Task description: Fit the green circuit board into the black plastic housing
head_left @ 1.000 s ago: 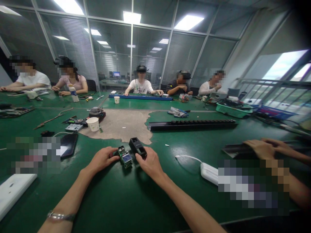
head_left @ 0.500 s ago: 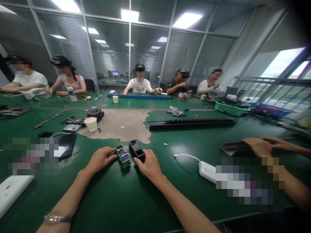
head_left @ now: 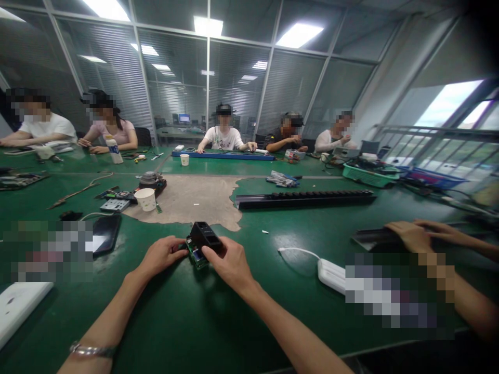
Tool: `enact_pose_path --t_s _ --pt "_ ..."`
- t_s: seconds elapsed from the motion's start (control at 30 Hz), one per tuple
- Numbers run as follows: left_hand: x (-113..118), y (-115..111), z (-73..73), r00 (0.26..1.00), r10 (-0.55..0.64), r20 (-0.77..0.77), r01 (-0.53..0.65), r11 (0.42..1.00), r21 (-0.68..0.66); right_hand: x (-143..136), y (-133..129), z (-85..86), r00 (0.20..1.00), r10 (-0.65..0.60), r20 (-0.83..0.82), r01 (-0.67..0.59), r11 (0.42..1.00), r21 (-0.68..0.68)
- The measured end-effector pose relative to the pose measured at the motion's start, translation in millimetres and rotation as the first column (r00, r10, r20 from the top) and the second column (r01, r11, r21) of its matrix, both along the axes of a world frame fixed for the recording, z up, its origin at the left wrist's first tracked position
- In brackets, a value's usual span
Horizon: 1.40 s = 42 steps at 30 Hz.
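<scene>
My left hand (head_left: 166, 254) is closed on the left edge of a green circuit board (head_left: 196, 258) with a small screen. In my right hand (head_left: 230, 262) is a black plastic housing (head_left: 205, 235), gripped at its right side. The housing is tilted over the board and covers its upper right part. Whether the two touch, I cannot tell. The board's lower end shows below the housing, just above the green table (head_left: 187, 322).
A black phone (head_left: 107, 235) lies left, and a white power strip (head_left: 331, 274) right. Beyond are a paper cup (head_left: 145, 199), a brown sheet (head_left: 187, 200) and a long black rail (head_left: 304, 199). A co-worker's hands (head_left: 413, 236) rest on another rail at right; several people sit opposite.
My right hand has moved left and turned the black housing, bringing it from beside the circuit board to over it. My left hand and the board have hardly moved.
</scene>
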<state>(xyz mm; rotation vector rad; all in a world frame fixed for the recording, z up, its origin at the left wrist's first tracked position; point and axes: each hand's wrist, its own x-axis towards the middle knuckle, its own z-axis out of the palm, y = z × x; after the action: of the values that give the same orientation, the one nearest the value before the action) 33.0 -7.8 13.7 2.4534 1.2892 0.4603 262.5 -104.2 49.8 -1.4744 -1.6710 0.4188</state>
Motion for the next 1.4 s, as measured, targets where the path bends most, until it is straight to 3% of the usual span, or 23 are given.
enact_pose_path --t_s 0.23,0.47,0.63,1.07,1.23,1.4 --pt "-0.4 0.8 -3.0 1.000 -0.002 -0.012 0.003 1.000 0.022 -20.3 1.1 -1.5 0.987 -0.017 0.163 0.016 1.000 0.007" --pt "-2.1 3.6 -8.1 0.999 0.030 0.028 -0.030 1.000 0.007 -19.7 -2.7 -3.8 0.951 -0.042 0.306 0.067 0.995 -0.071" --pt "-3.3 3.2 -7.2 0.999 0.017 0.031 -0.016 1.000 -0.011 -19.2 -5.3 -14.8 0.920 -0.041 0.391 0.093 0.989 -0.116" --pt "-2.3 3.8 -7.0 1.000 -0.007 -0.005 0.007 1.000 -0.003 -20.8 -8.2 -26.3 0.979 -0.030 0.202 0.038 0.999 -0.037" --pt "-1.9 1.0 -3.5 1.000 -0.004 -0.015 0.004 1.000 -0.002 -20.8 -6.6 -11.9 0.996 -0.009 0.086 -0.001 0.994 0.105" --pt "-2.1 0.2 -3.1 1.000 -0.004 -0.019 0.005 1.000 0.014 -1.8 4.5 3.6 1.000 -0.028 0.009 0.026 0.984 0.178"
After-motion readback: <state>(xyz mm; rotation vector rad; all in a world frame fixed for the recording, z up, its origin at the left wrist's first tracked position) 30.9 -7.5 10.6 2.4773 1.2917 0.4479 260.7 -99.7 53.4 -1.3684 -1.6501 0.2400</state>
